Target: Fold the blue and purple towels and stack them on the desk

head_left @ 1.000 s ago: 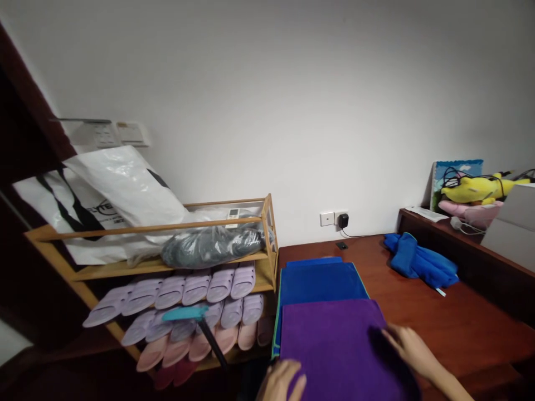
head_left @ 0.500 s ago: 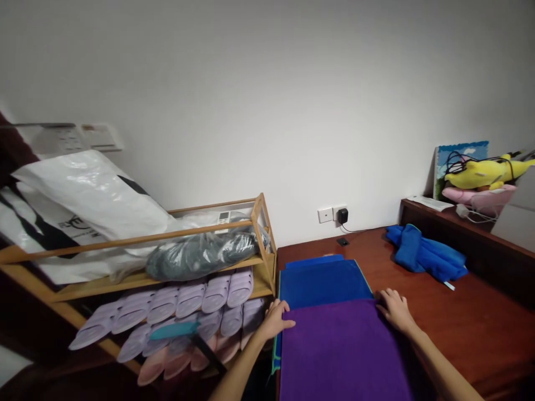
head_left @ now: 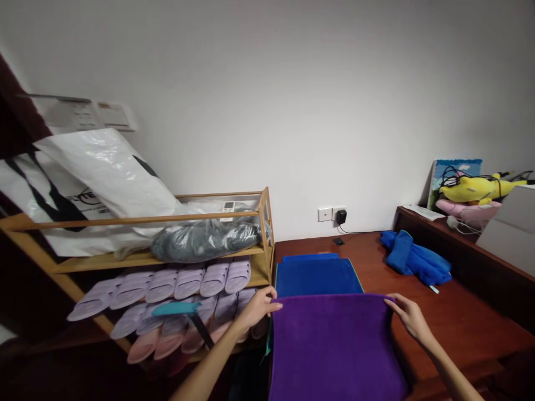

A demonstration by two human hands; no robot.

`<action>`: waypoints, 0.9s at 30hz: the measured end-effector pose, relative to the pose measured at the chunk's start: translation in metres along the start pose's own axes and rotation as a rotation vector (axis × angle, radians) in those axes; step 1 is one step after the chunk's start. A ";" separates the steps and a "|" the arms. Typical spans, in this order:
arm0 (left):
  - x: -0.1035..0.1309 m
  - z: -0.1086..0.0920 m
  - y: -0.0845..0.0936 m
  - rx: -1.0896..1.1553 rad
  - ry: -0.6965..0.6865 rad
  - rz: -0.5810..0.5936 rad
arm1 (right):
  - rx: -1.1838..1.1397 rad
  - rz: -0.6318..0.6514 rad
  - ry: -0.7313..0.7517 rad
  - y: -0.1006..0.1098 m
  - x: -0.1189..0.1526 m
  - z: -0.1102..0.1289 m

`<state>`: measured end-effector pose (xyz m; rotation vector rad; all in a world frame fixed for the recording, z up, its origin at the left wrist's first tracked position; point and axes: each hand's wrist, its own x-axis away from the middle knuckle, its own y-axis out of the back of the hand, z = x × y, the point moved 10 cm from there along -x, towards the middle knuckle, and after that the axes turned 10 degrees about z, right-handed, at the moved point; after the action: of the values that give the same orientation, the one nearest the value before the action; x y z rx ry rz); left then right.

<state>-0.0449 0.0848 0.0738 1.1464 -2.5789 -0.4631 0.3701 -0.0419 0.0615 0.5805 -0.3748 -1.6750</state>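
A purple cloth, towel-like (head_left: 334, 345), stretches between my two hands with its far edge raised. My left hand (head_left: 259, 307) pinches its far left corner, thumb toward the cloth. At the far right corner my right hand (head_left: 412, 317) is closed on the same edge. Beyond and partly under it lies a flat blue cloth (head_left: 320, 277) with a green border, on the reddish-brown tabletop (head_left: 378, 273). A crumpled blue cloth (head_left: 416, 259) with a white tag rests farther right.
On the left stands a wooden rack (head_left: 125, 223) with lilac slippers (head_left: 161, 285), pink slippers (head_left: 144, 344) and a white bag (head_left: 108, 172). A black plug (head_left: 341, 216) sits in the wall socket. A yellow plush toy (head_left: 476, 190) lies on the raised ledge at right.
My hands have gone from resting at the sides of the purple cloth to pinching its far corners. Its far edge is now lifted and pulled straight. The view has shifted slightly.
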 end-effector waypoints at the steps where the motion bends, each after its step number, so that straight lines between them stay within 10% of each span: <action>1: 0.010 -0.010 0.002 0.012 -0.017 -0.009 | -0.035 -0.002 0.006 0.007 0.006 0.011; 14: 0.115 -0.148 0.033 -0.011 -0.222 -0.172 | 0.011 -0.131 0.092 0.091 0.059 0.137; 27: 0.157 -0.179 0.040 -0.050 -0.314 -0.256 | 0.126 -0.208 0.181 0.110 0.079 0.182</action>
<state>-0.1046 -0.0395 0.2719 1.4992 -2.6656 -0.8201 0.3479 -0.1531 0.2576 0.8830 -0.2969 -1.7886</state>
